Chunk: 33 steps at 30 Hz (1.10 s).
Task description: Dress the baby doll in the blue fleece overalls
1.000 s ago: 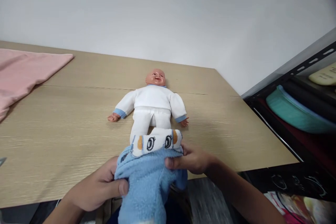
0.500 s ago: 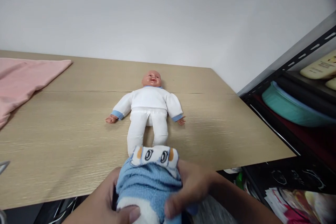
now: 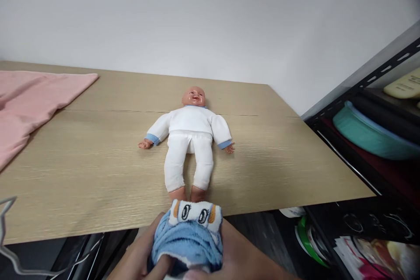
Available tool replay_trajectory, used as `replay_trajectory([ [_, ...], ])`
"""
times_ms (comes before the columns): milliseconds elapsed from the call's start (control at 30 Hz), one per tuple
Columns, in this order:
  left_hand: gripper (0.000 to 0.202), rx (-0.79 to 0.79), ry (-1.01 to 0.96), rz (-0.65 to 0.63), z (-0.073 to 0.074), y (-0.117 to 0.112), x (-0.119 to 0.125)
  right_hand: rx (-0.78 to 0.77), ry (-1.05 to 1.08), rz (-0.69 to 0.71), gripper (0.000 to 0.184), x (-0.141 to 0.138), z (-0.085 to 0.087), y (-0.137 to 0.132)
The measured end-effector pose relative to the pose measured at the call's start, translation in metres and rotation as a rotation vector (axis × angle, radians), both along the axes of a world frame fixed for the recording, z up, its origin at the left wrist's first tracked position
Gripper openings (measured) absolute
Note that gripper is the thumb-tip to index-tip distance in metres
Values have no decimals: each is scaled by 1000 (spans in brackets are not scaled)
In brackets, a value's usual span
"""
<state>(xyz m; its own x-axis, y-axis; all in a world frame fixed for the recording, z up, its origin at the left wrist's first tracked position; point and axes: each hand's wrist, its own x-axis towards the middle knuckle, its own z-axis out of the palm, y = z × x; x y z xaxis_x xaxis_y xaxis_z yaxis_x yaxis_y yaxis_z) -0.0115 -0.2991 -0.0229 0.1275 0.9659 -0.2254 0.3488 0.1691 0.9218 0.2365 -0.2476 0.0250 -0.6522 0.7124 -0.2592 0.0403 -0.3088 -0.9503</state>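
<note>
Blue garment: a bunched fleece piece with a white band bearing cartoon eyes, held below the near edge of the desk, just in front of the doll's feet but apart from them.
Left hand: the left hand closes on the garment's left side, thumb pressed into the blue fabric; its grip is shut on the cloth.
Right hand: the right hand wraps the garment's right side, largely hidden behind the fabric; its grip also holds the cloth.
Garment relative to grip: it sits between both hands, its eye band turned up and toward the doll.
Doll: a baby doll in white clothes with blue cuffs lies on its back mid-desk, arms spread, feet toward the near edge.
Desk: pale wood desk against a white wall.
Pink cloth: a pink cloth lies at the far left of the desk, well apart from the doll.
Shelf: a dark shelf on the right carries a teal basin.
</note>
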Motion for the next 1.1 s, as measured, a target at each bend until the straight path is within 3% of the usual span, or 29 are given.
replay_trajectory([
  [133,35,138,168,-15,1,5,9,383,-334,-185,45,-19,-10,-3],
  [200,36,171,248,0,-1,10,11,539,-463,-276,47,-25,-23,-5],
  [300,43,217,389,21,-6,18,11,674,-565,-397,54,-30,-46,-6],
  [433,38,324,474,-26,-16,38,10,789,-665,-501,42,-33,-64,2],
  [567,35,406,454,-38,-25,66,11,805,-709,-520,47,-33,-60,22],
  [700,39,419,350,-17,-28,88,14,738,-607,-502,56,-27,-53,44],
  [967,37,162,29,16,-12,120,17,681,-520,-290,64,-9,-49,81],
  [1100,38,122,-9,-40,-4,136,13,764,-573,-311,55,-6,-37,99],
])
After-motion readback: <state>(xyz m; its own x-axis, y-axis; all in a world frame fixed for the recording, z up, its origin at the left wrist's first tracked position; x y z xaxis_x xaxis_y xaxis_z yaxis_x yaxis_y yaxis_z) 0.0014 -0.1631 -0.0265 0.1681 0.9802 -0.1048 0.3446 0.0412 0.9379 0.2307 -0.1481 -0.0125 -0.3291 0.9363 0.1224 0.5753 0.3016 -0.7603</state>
